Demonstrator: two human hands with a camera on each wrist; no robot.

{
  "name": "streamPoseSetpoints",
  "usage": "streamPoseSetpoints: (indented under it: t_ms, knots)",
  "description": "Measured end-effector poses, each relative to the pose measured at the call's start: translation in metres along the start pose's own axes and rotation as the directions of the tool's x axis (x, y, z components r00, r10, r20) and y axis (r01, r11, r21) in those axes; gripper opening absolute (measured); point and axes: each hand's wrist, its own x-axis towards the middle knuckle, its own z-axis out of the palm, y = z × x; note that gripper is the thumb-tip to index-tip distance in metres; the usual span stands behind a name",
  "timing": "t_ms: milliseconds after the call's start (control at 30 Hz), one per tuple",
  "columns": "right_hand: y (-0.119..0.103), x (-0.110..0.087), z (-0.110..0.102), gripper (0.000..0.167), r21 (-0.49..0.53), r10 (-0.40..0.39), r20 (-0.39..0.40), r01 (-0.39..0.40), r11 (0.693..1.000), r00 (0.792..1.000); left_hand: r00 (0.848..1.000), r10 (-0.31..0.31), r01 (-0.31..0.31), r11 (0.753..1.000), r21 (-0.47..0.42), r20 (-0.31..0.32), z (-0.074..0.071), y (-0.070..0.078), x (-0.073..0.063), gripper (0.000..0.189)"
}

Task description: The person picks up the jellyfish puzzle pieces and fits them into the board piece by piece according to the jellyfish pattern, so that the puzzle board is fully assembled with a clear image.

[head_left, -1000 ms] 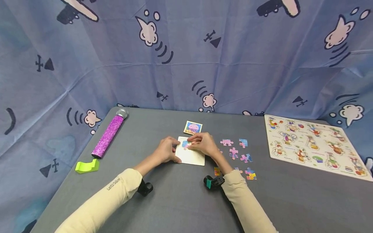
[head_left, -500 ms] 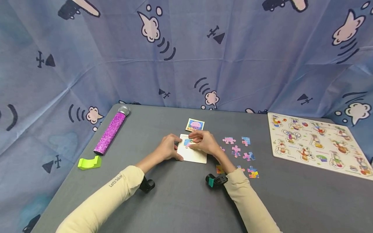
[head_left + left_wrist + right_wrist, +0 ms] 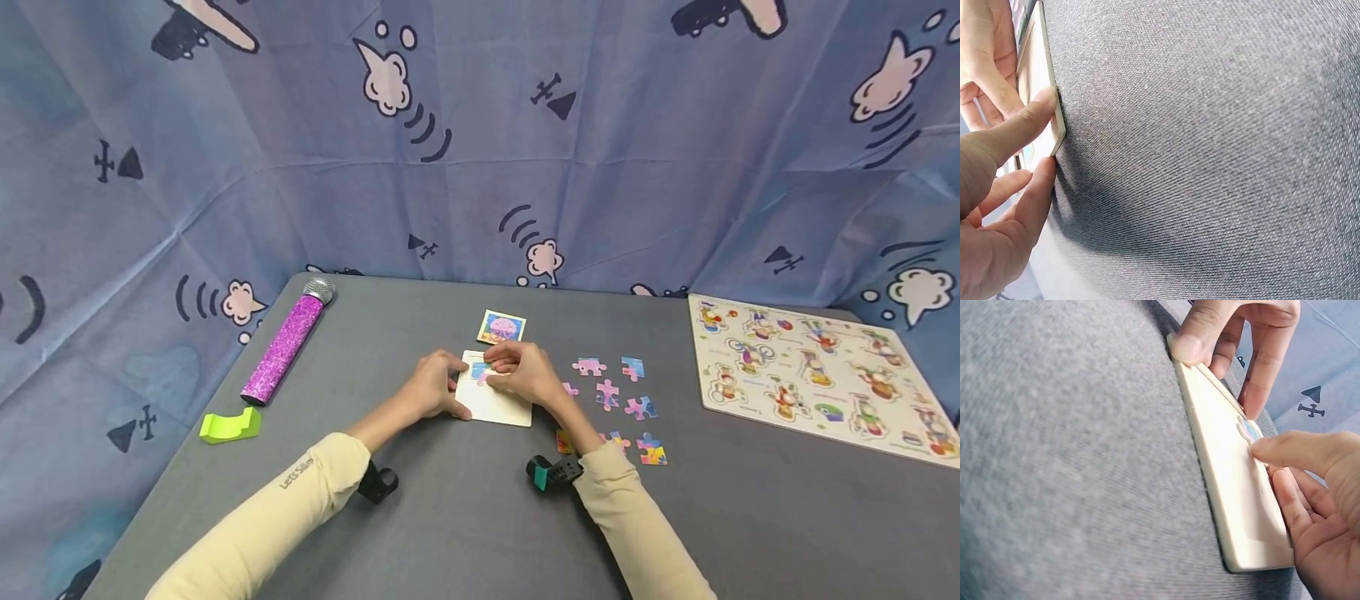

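Observation:
A pale square puzzle board [image 3: 497, 406] lies flat on the grey table. My left hand [image 3: 431, 387] holds its left edge, with the thumb [image 3: 1019, 128] against the near corner and the fingers [image 3: 1235, 337] curled over the far corner. A small blue and pink puzzle piece [image 3: 480, 371] lies on the board's upper left part [image 3: 1249, 430]. My right hand [image 3: 521, 371] bends over it and pinches it with thumb and fingertips [image 3: 1285, 453]; its other fingers rest on the board [image 3: 1235, 506].
A picture card [image 3: 501, 327] lies just behind the board. Several loose puzzle pieces [image 3: 609, 392] are scattered to the right. A large wooden picture puzzle [image 3: 817, 371] sits far right. A purple microphone [image 3: 285, 346] and a green block [image 3: 228, 425] lie at the left.
Both hands stay on the board and the piece. Only the head view has shifted a little.

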Motion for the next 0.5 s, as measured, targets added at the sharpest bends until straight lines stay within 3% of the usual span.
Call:
streamPoseSetpoints:
  t_ms: [500]
  knots:
    - [0.0013,-0.0013,0.0018,0.027,0.037,0.005,-0.026,-0.004,0.999,1.0,0.999,0.028,-0.028,1.0,0.0,-0.023,0.0023,-0.0024,-0.002,0.072]
